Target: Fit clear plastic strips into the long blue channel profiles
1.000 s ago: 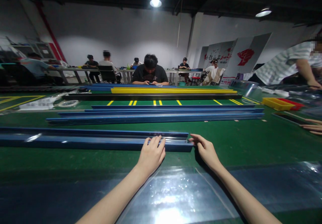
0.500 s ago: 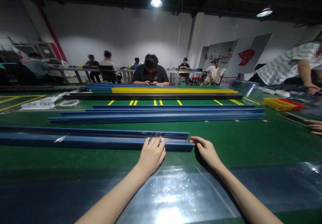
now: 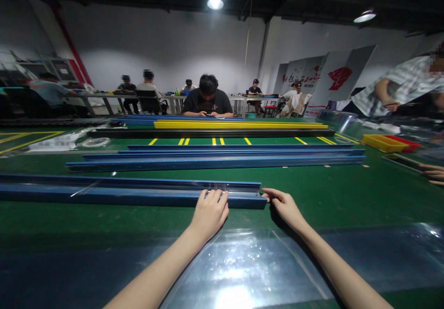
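A long blue channel profile [image 3: 132, 197] lies on the green table, its right end in front of me. My left hand [image 3: 211, 212] is closed over its near wall close to that end, fingertips inside the channel. At the end itself my right hand [image 3: 282, 205] has its thumb and forefinger drawn together against the profile; anything between them is too small to make out. Clear film [image 3: 85, 188] shows as a shiny streak across the channel farther left.
A wide clear plastic sheet [image 3: 239, 262] covers the near table. Beyond lie more blue profiles [image 3: 215, 163], a black one [image 3: 208, 133] and a yellow one [image 3: 239, 125]. Yellow tray [image 3: 383, 144] and red tray [image 3: 411, 145] stand at right, near another person's hand [image 3: 433, 172].
The streak of clear film in the channel has shifted slightly left and changed shape. At right, the person in the striped shirt has raised an arm. My hands look nearly still.
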Demonstrator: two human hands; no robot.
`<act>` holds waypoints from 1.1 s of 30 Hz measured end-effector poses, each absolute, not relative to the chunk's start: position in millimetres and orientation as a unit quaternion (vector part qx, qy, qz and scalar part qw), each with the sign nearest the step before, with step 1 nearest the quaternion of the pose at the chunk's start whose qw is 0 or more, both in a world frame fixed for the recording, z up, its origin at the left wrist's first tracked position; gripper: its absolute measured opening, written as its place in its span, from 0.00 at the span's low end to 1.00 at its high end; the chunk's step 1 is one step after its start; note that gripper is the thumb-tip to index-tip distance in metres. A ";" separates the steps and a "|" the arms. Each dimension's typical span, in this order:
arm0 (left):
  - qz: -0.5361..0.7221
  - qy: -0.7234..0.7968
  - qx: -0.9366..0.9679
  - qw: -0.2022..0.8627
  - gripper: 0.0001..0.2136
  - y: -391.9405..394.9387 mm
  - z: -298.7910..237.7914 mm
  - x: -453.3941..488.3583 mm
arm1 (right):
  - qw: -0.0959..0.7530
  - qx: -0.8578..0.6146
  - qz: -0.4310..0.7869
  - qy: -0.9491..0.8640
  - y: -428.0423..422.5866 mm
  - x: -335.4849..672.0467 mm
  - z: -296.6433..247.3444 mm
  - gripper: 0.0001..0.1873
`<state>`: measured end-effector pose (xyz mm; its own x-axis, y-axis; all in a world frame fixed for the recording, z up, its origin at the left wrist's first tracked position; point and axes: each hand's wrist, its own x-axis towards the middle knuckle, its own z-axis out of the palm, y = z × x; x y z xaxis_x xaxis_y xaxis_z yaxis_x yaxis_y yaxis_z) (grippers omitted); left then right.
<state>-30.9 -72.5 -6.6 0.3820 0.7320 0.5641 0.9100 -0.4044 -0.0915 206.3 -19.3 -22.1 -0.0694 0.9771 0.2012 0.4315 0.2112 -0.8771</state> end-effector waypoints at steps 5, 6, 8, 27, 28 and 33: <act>-0.219 -0.511 -0.807 0.197 0.11 -72.9 -5.6 -30.7 | 0.414 -0.531 0.329 -0.662 -17.8 207.0 -23.5 0.25; -0.218 -0.512 -0.807 0.198 0.12 -72.9 -5.7 -30.6 | 0.413 -0.531 0.330 -0.662 -17.7 207.0 -23.6 0.25; -0.215 -0.512 -0.807 0.199 0.12 -72.8 -6.0 -30.6 | 0.410 -0.531 0.332 -0.663 -17.8 207.1 -23.6 0.25; -0.213 -0.513 -0.806 0.206 0.12 -72.6 -6.0 -31.3 | 0.383 -0.533 0.323 -0.682 -16.0 208.8 -27.5 0.26; -0.213 -0.513 -0.806 0.206 0.12 -72.6 -5.9 -31.2 | 0.383 -0.534 0.324 -0.680 -16.1 208.7 -27.2 0.26; -0.209 -0.516 -0.805 0.203 0.12 -73.0 -4.9 -30.7 | 0.379 -0.536 0.320 -0.683 -17.2 208.1 -24.6 0.26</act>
<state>-30.7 -73.0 -4.9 0.3796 0.7464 0.5466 0.9163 -0.3849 -0.1107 208.1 -17.2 -24.6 -0.1387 0.9748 0.1748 0.4905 0.2209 -0.8430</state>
